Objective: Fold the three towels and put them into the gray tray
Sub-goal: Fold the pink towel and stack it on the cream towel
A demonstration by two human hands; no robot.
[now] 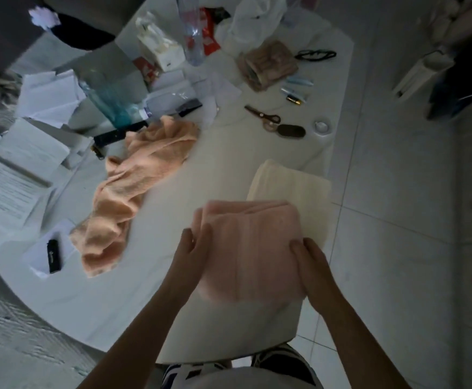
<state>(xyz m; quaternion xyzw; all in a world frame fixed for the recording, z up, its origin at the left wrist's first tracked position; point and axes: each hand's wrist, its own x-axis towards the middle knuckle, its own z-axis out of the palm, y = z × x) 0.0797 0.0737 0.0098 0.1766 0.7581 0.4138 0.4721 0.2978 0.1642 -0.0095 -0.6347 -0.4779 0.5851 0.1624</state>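
A soft, pale pink towel (pixel 250 245), folded into a thick rounded rectangle with faint lengthwise ribs in its pile, is lying at the near edge of the white table (pixel 156 276), at about 6 o'clock on the tabletop. The left hand (pixel 191 249) is pressing against the towel's left edge with straight, close-set fingers. The right hand (pixel 309 262) is resting on the towel's right edge, thumb on top of the cloth; whether its other fingers are curling under the fold cannot be told.

Just beyond the pink towel, at about 1 o'clock from it and partly tucked beneath it, a cream towel (pixel 290 186) is lying folded flat, a neat rectangle with a fine, smooth nap. At about 10 o'clock from the pink one, well apart, a peach terry towel (pixel 133 189) is sprawling unfolded in a long rumpled, looped heap.

Farther back, at 12 o'clock, metal scissors (pixel 262 115) with brownish handles are lying beside a dark oval object (pixel 292 131). Stacks of white paper (pixel 18 169) are crowding the 9 o'clock side, with clear plastic bottles (pixel 194 32) standing behind. A small black slab-shaped device (pixel 53 255) is lying on a white sheet near the peach towel's lower end.
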